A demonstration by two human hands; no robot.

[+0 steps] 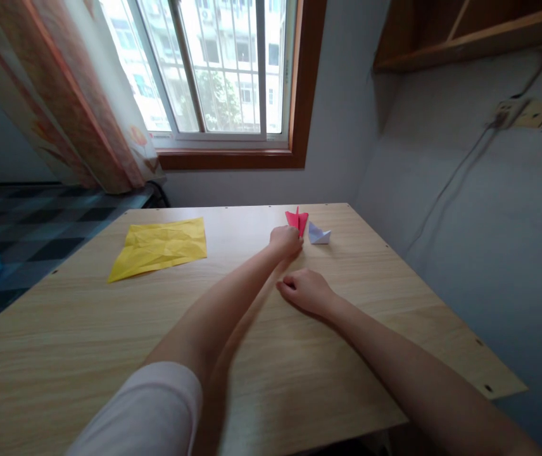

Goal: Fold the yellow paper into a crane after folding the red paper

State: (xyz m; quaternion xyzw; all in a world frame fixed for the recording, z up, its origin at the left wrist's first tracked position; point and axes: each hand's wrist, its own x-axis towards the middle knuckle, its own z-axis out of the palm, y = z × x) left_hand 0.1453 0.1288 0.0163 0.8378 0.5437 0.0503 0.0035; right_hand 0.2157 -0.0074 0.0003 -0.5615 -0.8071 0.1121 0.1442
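Note:
My left hand (286, 239) reaches to the far part of the table, its fingers closed on the near end of a red folded paper plane (292, 219). The plane's wings and upright middle fold show beyond my fingers; its near tip is hidden. Just right of it stands a small white paper boat (319, 235), apart from my hand. My right hand (306, 290) rests on the table nearer to me, curled into a loose fist with nothing visible in it.
A creased yellow paper sheet (161, 247) lies flat on the left of the wooden table (271, 392). Behind are a window (228, 69) and a curtain (76, 95). A cable (451, 174) hangs from a socket (508, 114) on the right wall, below a shelf (480, 38).

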